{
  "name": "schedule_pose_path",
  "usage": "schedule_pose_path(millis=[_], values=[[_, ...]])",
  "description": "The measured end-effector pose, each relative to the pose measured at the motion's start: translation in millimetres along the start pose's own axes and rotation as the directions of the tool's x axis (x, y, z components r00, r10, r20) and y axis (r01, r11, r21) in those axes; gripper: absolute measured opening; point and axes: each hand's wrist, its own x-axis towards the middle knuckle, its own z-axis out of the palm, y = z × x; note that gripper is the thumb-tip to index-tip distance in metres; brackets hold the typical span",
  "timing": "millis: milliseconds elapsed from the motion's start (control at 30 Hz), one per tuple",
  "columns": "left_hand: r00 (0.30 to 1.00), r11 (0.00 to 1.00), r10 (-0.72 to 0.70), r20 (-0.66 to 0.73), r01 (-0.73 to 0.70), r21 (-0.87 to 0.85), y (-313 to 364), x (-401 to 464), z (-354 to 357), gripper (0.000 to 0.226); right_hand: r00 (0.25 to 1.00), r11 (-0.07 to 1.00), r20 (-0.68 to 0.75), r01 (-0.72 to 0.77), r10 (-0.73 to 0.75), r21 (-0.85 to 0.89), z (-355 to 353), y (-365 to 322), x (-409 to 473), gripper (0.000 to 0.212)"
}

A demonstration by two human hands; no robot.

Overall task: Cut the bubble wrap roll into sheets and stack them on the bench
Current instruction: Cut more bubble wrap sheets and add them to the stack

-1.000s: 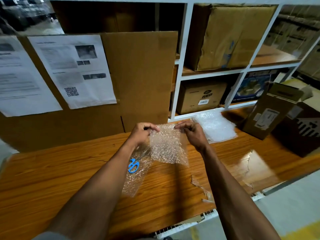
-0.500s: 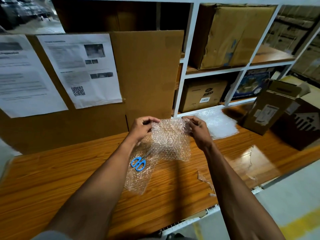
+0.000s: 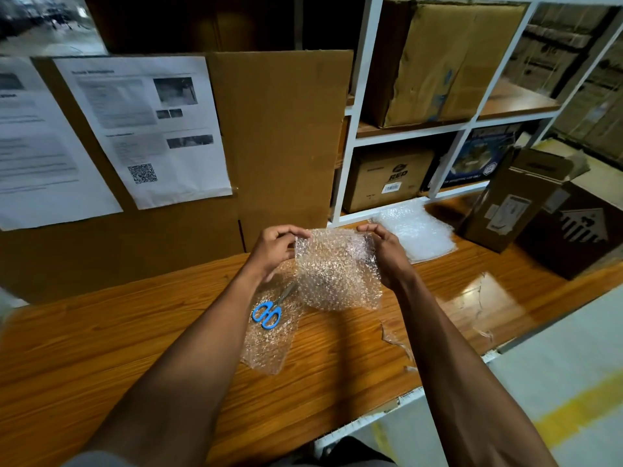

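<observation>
A cut sheet of clear bubble wrap (image 3: 337,271) hangs above the wooden bench (image 3: 135,332). My left hand (image 3: 274,249) pinches its upper left corner and my right hand (image 3: 384,251) grips its upper right edge. Under it, a longer strip of bubble wrap (image 3: 269,342) lies flat on the bench, with blue-handled scissors (image 3: 268,311) resting on it. A stack of bubble wrap sheets (image 3: 414,230) lies at the back right of the bench, just right of my right hand.
Tall cardboard panels (image 3: 279,146) with taped paper notices (image 3: 148,129) stand behind the bench. White shelving (image 3: 404,133) holds boxes. Open cardboard boxes (image 3: 512,200) stand at the far right. Thin plastic scraps (image 3: 396,342) lie near the front edge.
Both hands have kept hold of the sheet and shifted slightly right. The sheet now hangs a little flatter and wider between them.
</observation>
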Motion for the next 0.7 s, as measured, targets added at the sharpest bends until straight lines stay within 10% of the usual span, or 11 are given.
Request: schedule_pose_path(millis=[367, 700], values=[[0.999, 0.998, -0.027, -0.027, 0.025, -0.062, -4, 29, 44, 0.023, 0.988, 0.956, 0.099, -0.138, 0.116, 0.258, -38, 2, 26, 0.063], [0.985, 0.993, -0.085, -0.151, 0.071, -0.095, -7, 90, 112, 0.035, 0.953, 0.971, 0.216, -0.231, 0.212, 0.066, -106, -4, 66, 0.026]])
